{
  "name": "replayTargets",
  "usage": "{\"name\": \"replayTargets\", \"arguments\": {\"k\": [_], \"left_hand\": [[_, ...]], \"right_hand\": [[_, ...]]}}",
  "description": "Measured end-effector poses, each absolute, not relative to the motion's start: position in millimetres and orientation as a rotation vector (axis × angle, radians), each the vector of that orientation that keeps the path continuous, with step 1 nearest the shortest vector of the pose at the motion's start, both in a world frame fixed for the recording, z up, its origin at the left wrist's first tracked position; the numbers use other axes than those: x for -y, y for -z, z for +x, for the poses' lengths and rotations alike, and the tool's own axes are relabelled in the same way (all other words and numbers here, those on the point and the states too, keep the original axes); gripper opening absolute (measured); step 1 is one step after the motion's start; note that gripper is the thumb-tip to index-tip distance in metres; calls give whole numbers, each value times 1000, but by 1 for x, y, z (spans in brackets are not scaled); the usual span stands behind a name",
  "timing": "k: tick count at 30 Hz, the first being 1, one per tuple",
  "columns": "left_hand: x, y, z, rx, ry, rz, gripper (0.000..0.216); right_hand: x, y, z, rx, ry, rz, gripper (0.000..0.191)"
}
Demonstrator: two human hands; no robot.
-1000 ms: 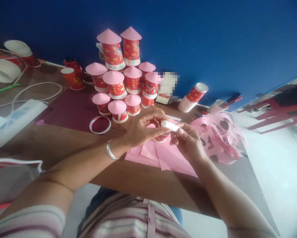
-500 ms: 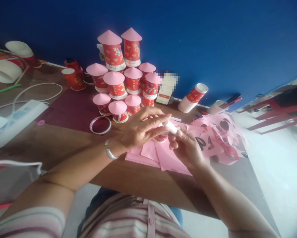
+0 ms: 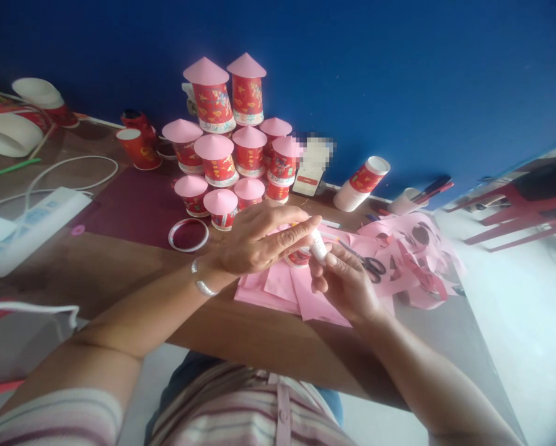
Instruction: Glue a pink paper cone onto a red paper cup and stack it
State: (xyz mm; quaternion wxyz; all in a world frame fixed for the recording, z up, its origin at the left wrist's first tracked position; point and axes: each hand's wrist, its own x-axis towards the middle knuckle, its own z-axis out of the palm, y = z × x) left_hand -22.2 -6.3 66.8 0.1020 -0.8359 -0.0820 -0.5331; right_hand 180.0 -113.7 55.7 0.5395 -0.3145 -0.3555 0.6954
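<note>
My right hand (image 3: 347, 279) grips a small white glue stick (image 3: 318, 246) between thumb and fingers, tilted up to the left. Just left of it, my left hand (image 3: 271, 238) reaches across with its fingers stretched out. Its fingertips are at the top end of the stick; its thumb is mostly hidden. Below both hands, a red patterned paper-cup piece (image 3: 299, 257) sits on pink paper sheets (image 3: 278, 288), partly covered by my left hand. Dark-handled scissors (image 3: 374, 267) lie to the right of my right hand.
Several red cups with pink cone roofs (image 3: 213, 148) stand stacked at the back. A phone (image 3: 311, 166) leans beside them. Pink paper scraps (image 3: 421, 260) cover the right side. A white ring (image 3: 188, 235) and a power strip (image 3: 40, 229) lie left.
The glue stick has turned more upright and shifted slightly left with my right hand. My left hand's fingers have straightened over its top, and more of the scissors shows.
</note>
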Motion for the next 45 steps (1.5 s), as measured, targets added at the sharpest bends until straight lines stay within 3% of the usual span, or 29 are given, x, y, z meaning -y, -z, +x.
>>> {"name": "replayTargets", "arguments": {"k": [6, 10, 16, 21, 28, 45], "left_hand": [[10, -66, -23, 162, 1491, -2536, 46], [13, -69, -19, 15, 1524, -2615, 55], [14, -60, -6, 421, 2157, -2758, 59], [13, -48, 1, 477, 2337, -3119, 57], [18, -56, 0, 692, 2386, -3475, 26], [10, -56, 2, 407, 2532, -3387, 24]], "right_hand": [[112, -53, 178, 819, -1662, -731, 23], [111, -54, 180, 815, -1628, -740, 26], [108, -52, 184, 807, -1636, -774, 30], [107, -49, 184, 825, -1692, -738, 29], [106, -46, 187, 857, -1761, -726, 31], [104, -42, 187, 876, -1776, -712, 30]]}}
